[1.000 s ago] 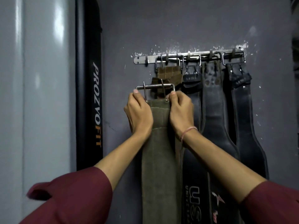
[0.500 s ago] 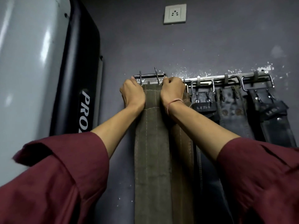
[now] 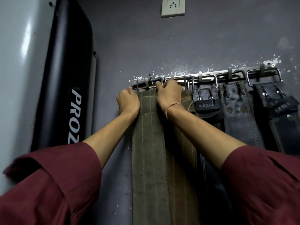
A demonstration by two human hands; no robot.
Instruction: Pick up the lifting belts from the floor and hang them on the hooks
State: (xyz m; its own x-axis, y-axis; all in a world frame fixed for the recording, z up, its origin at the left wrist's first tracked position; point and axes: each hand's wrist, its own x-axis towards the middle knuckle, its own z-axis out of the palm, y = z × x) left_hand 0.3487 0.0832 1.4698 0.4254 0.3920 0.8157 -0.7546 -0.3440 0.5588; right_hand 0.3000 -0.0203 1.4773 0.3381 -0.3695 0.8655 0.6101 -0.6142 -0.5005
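An olive-green lifting belt (image 3: 149,143) hangs down the grey wall with its metal buckle (image 3: 151,83) up against the left end of the steel hook rail (image 3: 209,75). My left hand (image 3: 129,101) grips the belt's top left edge. My right hand (image 3: 169,93) grips the top right edge, fingers at the buckle. Whether the buckle sits over a hook is hidden by my fingers. A second brownish belt (image 3: 186,127) hangs right behind it.
Three dark leather belts (image 3: 238,114) hang on the rail's right hooks. A tall black padded post (image 3: 68,78) with white lettering stands against the wall to the left. A white wall socket (image 3: 172,7) sits above the rail.
Both hands have lifted the olive belt from below the rail until its buckle reaches the rail's left end. The view has tilted upward.
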